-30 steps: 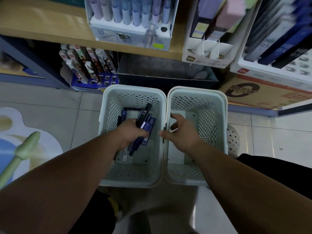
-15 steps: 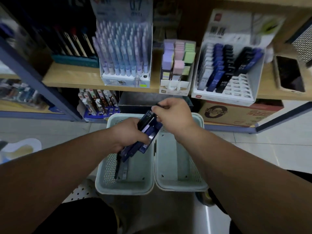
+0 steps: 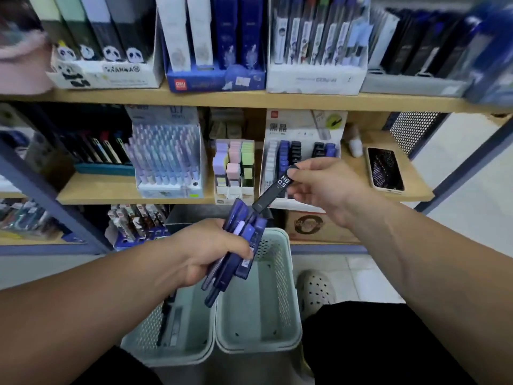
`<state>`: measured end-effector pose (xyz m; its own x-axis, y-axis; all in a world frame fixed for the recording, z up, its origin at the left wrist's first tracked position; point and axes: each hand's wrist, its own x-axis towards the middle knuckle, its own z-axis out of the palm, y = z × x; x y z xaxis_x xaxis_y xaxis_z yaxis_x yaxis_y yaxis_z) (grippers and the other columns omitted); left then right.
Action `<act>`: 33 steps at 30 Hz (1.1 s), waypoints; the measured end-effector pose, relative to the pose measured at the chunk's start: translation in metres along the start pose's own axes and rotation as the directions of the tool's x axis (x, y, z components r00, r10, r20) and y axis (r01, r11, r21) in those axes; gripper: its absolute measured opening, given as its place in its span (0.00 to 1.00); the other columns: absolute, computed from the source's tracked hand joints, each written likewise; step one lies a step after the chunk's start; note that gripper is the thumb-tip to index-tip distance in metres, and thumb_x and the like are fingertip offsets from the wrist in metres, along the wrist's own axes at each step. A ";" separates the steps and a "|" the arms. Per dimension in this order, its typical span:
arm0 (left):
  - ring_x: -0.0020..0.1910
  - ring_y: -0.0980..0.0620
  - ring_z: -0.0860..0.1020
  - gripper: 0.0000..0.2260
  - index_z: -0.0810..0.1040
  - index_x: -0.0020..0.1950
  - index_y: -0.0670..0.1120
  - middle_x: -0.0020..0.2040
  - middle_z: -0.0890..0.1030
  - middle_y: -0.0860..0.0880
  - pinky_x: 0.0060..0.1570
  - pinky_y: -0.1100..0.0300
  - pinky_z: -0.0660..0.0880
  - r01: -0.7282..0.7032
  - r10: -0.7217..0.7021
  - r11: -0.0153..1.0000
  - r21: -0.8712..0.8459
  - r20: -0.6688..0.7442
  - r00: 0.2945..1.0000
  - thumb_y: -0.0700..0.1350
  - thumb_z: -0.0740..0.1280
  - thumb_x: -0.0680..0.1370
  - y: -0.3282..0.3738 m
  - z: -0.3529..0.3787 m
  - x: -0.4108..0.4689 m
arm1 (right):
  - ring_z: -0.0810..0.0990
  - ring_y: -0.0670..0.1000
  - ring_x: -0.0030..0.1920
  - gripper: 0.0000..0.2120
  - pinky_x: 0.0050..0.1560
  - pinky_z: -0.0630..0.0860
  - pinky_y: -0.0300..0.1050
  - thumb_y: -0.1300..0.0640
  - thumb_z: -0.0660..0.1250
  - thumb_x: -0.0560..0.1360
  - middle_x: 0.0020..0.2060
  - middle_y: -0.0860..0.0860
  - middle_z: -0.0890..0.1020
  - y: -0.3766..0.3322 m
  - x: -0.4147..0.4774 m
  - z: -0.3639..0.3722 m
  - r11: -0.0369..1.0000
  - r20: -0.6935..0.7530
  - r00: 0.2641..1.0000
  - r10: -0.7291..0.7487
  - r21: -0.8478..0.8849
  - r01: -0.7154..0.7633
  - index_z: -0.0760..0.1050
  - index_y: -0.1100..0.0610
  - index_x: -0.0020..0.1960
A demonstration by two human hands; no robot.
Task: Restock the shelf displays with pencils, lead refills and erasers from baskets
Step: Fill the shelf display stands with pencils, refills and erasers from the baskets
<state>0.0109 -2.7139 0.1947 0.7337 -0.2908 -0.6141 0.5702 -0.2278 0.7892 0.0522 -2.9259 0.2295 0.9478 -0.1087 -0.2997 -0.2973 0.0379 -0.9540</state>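
While pinch-tight in right hand [image 3: 330,187], refill [image 3: 273,191].

Two baskets [image 3: 166,354] [image 3: 280,273], two hands [image 3: 211,251] [image 3: 327,187] (one phone [image 3: 384,169]).

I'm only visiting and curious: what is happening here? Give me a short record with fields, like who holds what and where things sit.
left hand: grips a bundle of blue lead refill cases
right hand: pinches a black refill case marked HB 0.5, lower end at the bundle
likely destination: lead refill display on the middle shelf, just behind the right hand
floor: left basket holds a few items; right basket beside it
same shelf: eraser display, phone
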 end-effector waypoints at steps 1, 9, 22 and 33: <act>0.32 0.45 0.80 0.10 0.79 0.46 0.41 0.35 0.81 0.42 0.34 0.56 0.78 -0.001 0.001 0.999 -0.032 -0.017 1.000 0.27 0.68 0.72 0.004 0.003 -0.002 | 0.81 0.49 0.31 0.05 0.34 0.80 0.41 0.66 0.71 0.77 0.30 0.52 0.82 -0.004 0.002 -0.011 1.000 0.009 1.000 0.003 0.015 -0.003 0.76 0.59 0.48; 0.27 0.48 0.81 0.07 0.79 0.49 0.42 0.33 0.81 0.43 0.27 0.61 0.76 -0.017 -0.028 0.945 -0.325 -0.135 0.990 0.32 0.69 0.75 0.025 0.023 0.017 | 0.82 0.49 0.33 0.06 0.37 0.82 0.41 0.67 0.71 0.76 0.36 0.55 0.83 0.008 0.025 -0.065 0.993 -0.047 0.999 -0.027 -0.113 0.022 0.77 0.59 0.51; 0.25 0.50 0.80 0.07 0.78 0.51 0.42 0.31 0.81 0.46 0.25 0.59 0.78 -0.030 -0.024 0.887 -0.461 -0.111 0.994 0.34 0.70 0.75 0.055 0.024 0.067 | 0.82 0.53 0.43 0.07 0.53 0.81 0.56 0.61 0.73 0.76 0.39 0.47 0.79 0.015 0.088 -0.092 0.709 -0.109 0.927 -0.358 -0.678 0.193 0.79 0.49 0.46; 0.27 0.50 0.82 0.05 0.81 0.49 0.41 0.34 0.83 0.45 0.27 0.58 0.80 -0.003 -0.035 0.883 -0.469 -0.072 0.997 0.35 0.71 0.74 0.052 0.018 0.075 | 0.83 0.50 0.43 0.07 0.52 0.81 0.51 0.63 0.72 0.76 0.39 0.44 0.82 0.011 0.109 -0.108 0.571 -0.121 0.817 -0.564 -0.772 0.280 0.82 0.53 0.52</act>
<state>0.0892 -2.7645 0.1897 0.7379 -0.2153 -0.6396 0.6749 0.2353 0.6994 0.1399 -3.0443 0.1855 0.9281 -0.2305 0.2925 0.0066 -0.7752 -0.6317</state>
